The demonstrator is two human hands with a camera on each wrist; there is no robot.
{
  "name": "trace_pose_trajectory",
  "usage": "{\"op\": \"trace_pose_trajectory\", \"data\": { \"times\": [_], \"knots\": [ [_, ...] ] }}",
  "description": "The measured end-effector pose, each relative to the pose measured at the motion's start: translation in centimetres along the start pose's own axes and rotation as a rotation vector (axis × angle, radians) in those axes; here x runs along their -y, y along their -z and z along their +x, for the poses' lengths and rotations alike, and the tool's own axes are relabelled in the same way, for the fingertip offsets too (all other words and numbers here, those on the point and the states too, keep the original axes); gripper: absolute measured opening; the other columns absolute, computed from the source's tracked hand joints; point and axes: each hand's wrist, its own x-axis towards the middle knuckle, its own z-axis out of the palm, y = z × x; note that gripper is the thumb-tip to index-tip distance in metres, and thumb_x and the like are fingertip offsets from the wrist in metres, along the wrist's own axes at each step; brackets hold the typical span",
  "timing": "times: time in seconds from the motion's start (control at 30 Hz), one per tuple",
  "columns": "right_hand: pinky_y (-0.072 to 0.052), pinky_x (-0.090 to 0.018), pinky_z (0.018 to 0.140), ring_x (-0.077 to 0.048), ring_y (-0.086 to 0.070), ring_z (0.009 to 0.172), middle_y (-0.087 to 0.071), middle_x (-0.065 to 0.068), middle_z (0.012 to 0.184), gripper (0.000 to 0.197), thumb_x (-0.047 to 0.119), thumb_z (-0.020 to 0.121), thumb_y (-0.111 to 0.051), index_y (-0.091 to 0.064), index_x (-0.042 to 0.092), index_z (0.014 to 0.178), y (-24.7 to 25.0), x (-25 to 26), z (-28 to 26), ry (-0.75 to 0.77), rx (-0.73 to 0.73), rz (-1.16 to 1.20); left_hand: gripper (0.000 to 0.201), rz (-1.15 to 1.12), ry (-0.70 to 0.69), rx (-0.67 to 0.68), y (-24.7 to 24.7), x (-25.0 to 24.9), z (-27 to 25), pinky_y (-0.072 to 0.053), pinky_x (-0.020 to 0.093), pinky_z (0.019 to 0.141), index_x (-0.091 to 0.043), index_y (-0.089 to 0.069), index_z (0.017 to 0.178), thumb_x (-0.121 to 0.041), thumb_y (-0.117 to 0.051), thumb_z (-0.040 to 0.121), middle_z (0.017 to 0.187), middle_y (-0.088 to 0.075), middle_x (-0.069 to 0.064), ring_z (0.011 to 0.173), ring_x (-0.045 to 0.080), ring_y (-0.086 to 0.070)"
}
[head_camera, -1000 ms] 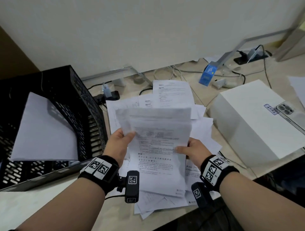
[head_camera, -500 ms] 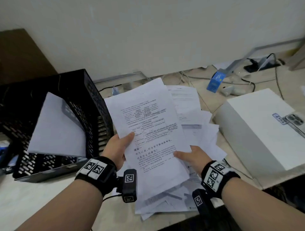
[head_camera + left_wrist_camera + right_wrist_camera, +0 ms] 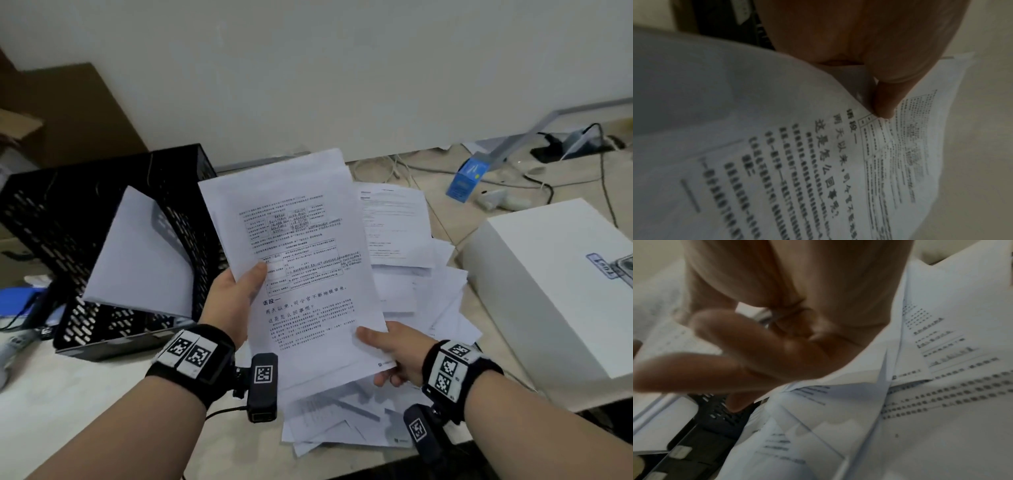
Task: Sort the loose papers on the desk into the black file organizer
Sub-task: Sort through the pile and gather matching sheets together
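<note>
I hold a thin stack of printed sheets [image 3: 301, 260] upright over the desk, just right of the black file organizer [image 3: 61, 219]. My left hand [image 3: 245, 289] pinches the stack's left edge, thumb on the printed face. In the left wrist view the thumb [image 3: 885, 104] presses on the printed sheets [image 3: 818, 162]. My right hand [image 3: 378, 344] pinches the lower right corner, thumb on top and fingers [image 3: 731, 363] beneath. One white sheet [image 3: 144, 253] leans inside the organizer. A loose pile of papers [image 3: 421, 284] lies on the desk below and to the right.
A large white box [image 3: 548, 301] stands at the right with a phone [image 3: 625, 270] on it. A small blue box [image 3: 467, 178], cables and a power strip [image 3: 565, 149] lie along the back wall. Brown cardboard [image 3: 68, 109] leans at the far left.
The held sheets have straightened from a bent top, risen, and shifted left toward the organizer. Both hands keep their hold.
</note>
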Motion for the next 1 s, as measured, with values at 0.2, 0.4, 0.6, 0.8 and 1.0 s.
{"op": "trace_pose_trajectory", "data": {
  "times": [0.2, 0.4, 0.6, 0.8, 1.0],
  "knots": [
    [-0.044, -0.022, 0.037, -0.019, -0.066, 0.059, -0.071, -0.011, 0.081, 0.062, 0.033, 0.063, -0.087, -0.067, 0.000, 0.110, -3.2, 3.1, 1.9, 0.097, 0.114, -0.035, 0.024, -0.020, -0.166, 0.030, 3.6, -4.8, -1.5, -0.061, 0.041, 0.085, -0.007, -0.071, 0.108, -0.005, -0.070, 0.084, 0.104, -0.078, 0.010, 0.097, 0.027, -0.075],
    [-0.051, -0.026, 0.044, -0.025, -0.071, 0.071, -0.076, -0.015, 0.100, 0.043, 0.024, 0.079, -0.083, -0.067, 0.005, 0.114, -7.7, 5.8, 4.1, 0.194, 0.014, -0.013, 0.041, 0.005, -0.249, -0.003, 8.7, -5.5, -2.1, -0.061, 0.041, 0.086, -0.007, -0.070, 0.112, -0.011, -0.074, 0.071, 0.109, -0.077, 0.008, 0.099, 0.026, -0.074],
    [-0.054, -0.029, 0.053, -0.025, -0.073, 0.080, -0.077, -0.011, 0.093, 0.023, 0.005, 0.089, -0.069, -0.069, 0.003, 0.112, -13.4, 7.1, 5.2, 0.188, 0.073, -0.125, 0.043, -0.053, -0.274, -0.029, 15.6, -6.0, -3.7, -0.061, 0.033, 0.076, -0.009, -0.068, 0.116, -0.005, -0.068, 0.072, 0.109, -0.077, 0.005, 0.100, 0.023, -0.074],
    [-0.059, -0.036, 0.062, -0.029, -0.075, 0.096, -0.076, -0.004, 0.110, 0.042, 0.019, 0.083, -0.079, -0.064, 0.024, 0.122, -21.0, 8.3, 6.2, 0.176, 0.146, -0.264, 0.037, -0.130, -0.261, -0.051, 23.3, -7.7, -4.5, -0.061, 0.033, 0.072, -0.007, -0.074, 0.103, 0.001, -0.065, 0.069, 0.099, -0.079, 0.010, 0.089, 0.026, -0.076],
    [-0.058, -0.031, 0.078, -0.018, -0.073, 0.095, -0.078, -0.004, 0.109, 0.023, 0.008, 0.090, -0.072, -0.076, 0.017, 0.111, -28.8, 10.3, 7.6, 0.282, 0.181, -0.347, 0.030, -0.051, -0.237, -0.002, 30.7, -9.3, -4.4, -0.060, 0.032, 0.072, -0.013, -0.083, 0.086, 0.000, -0.069, 0.063, 0.094, -0.079, 0.011, 0.085, 0.027, -0.076]
  ]
}}
